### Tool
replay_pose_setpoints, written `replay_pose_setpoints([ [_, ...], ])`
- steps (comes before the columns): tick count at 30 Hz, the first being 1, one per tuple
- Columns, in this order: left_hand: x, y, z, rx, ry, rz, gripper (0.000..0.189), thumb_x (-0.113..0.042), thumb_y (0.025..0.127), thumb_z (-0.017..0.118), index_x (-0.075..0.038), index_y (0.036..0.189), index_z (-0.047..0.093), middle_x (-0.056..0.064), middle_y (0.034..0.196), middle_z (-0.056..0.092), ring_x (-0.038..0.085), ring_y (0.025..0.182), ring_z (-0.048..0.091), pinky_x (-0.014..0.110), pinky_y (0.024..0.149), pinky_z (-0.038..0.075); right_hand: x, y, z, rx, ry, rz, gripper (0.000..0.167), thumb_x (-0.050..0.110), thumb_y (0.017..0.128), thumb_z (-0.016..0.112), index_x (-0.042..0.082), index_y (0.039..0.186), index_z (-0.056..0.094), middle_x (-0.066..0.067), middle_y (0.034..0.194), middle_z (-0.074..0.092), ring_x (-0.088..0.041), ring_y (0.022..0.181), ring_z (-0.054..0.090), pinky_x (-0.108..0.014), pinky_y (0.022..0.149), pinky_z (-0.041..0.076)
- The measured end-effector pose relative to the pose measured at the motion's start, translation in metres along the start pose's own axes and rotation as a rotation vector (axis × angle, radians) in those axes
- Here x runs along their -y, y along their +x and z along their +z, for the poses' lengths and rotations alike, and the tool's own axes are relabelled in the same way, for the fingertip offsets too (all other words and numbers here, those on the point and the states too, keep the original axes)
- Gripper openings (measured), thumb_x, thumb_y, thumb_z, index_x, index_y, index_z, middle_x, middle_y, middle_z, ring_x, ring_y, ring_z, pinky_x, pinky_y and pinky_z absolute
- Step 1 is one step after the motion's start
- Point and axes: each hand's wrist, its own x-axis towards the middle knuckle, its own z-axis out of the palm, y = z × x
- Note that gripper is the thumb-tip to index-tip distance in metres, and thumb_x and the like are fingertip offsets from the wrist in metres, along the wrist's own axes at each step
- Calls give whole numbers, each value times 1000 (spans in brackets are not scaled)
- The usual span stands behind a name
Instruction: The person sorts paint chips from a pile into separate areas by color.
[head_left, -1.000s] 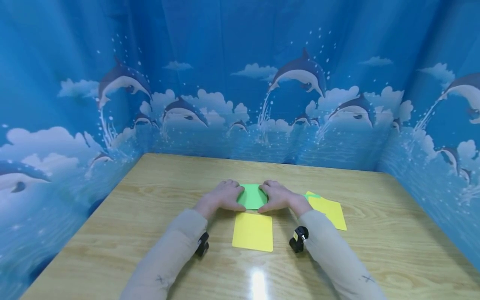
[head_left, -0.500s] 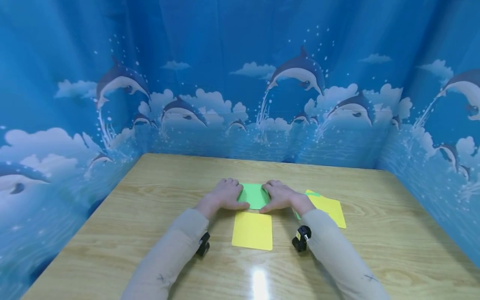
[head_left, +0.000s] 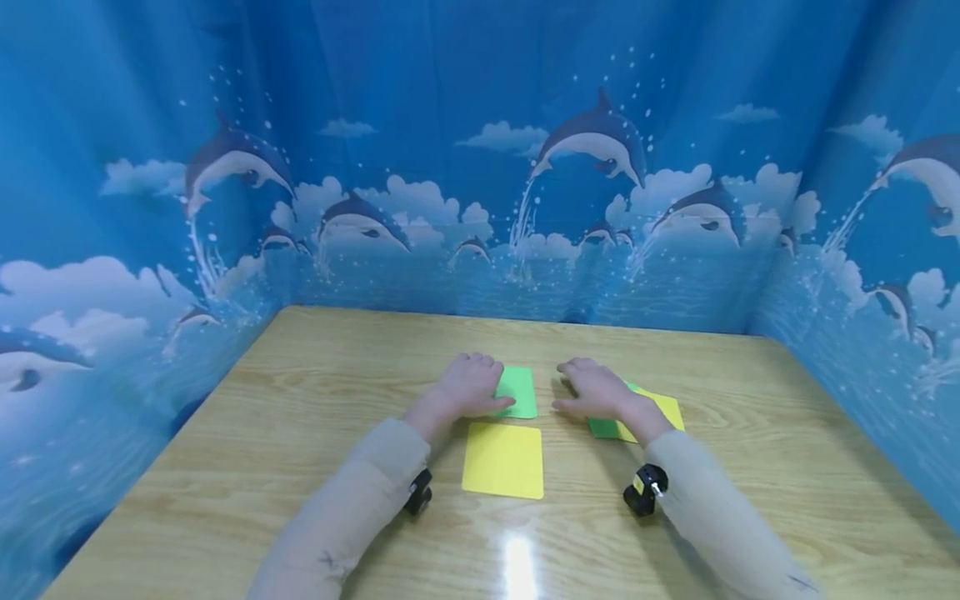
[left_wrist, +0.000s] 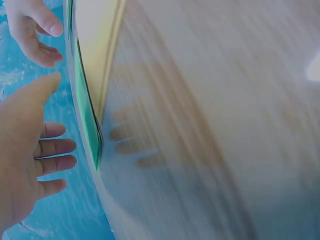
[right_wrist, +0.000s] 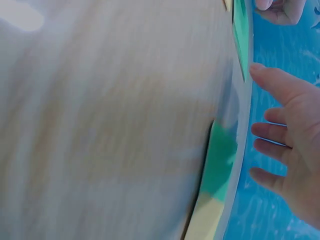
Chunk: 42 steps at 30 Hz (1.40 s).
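A square green card lies mid-table, with a square yellow card just in front of it. My left hand is over the left part of the green card, hiding some of it. Its fingers are apart and relaxed in the left wrist view, holding nothing. To the right, my right hand hovers beside a loose group made of a yellow card and green card. Thumb and fingers of that hand are spread and hold nothing; the hand and wrist cover part of this group.
The wooden table reaches back to a blue curtain printed with dolphins, which also runs along both sides. Black wrist cameras hang under the sleeves; the right one stands low over the table.
Both hands have come away from the sides of the green card. The right hand moved right toward the other cards; the left shifted slightly right, over the green card.
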Motion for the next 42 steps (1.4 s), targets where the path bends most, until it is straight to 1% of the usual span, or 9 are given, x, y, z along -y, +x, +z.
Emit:
replay_pose_setpoints([
  [4,-8,2,-5,-30,17,36,66,-62,87,45,-7,123,54,7,117,58,24,110,51,41,97,38,-14,-14,-1,-48,-36,-7,63,37,86,64,-7,128,48,-23,125,51,-38,117,46,-51,96,37],
  [9,-20,8,-10,-60,27,78,68,-65,86,45,-8,122,54,7,117,58,24,110,51,41,97,38,-34,-31,-4,-55,-12,20,68,38,81,69,-7,128,47,-24,127,50,-40,118,44,-53,96,36],
  [17,-48,19,-16,-26,43,105,70,-67,85,44,-11,127,50,5,121,55,23,113,49,40,98,36,-60,-57,-6,-72,22,35,79,39,74,75,-10,128,45,-28,125,48,-43,116,43,-54,97,35],
  [22,-68,26,-17,-26,56,129,72,-69,83,45,-13,128,49,3,120,55,20,111,49,38,97,37,-70,-70,-9,-41,50,72,86,40,71,77,-11,130,41,-30,127,44,-46,117,40,-56,97,33],
  [27,-87,32,-18,-33,60,158,69,-69,82,46,-15,124,51,0,116,56,17,106,50,35,94,38,-79,-82,-11,-6,63,102,94,43,66,80,-11,131,40,-31,129,41,-48,118,38,-57,96,33],
  [30,-98,37,-18,-31,55,165,68,-70,81,47,-16,122,52,-2,114,56,15,104,49,33,92,38,-84,-87,-11,30,71,122,97,46,64,80,-12,130,40,-32,128,41,-49,117,37,-58,95,33],
  [32,-105,40,-18,-25,37,169,69,-70,80,48,-16,124,51,-3,115,55,15,106,48,32,93,37,-88,-91,-11,63,78,146,99,48,63,80,-13,130,40,-33,127,41,-49,117,37,-58,95,33],
  [37,-119,48,-18,-19,1,187,72,-71,80,48,-17,128,50,-4,120,53,14,111,46,32,97,33,-97,-96,-12,140,111,217,99,47,63,81,-13,130,39,-32,125,40,-49,115,37,-59,93,33],
  [42,-129,55,-11,-15,-13,197,70,-71,79,50,-18,126,51,-3,122,52,14,111,46,30,98,33,-101,-96,-12,159,119,233,97,48,64,80,-11,130,41,-31,125,39,-48,114,36,-60,93,33],
])
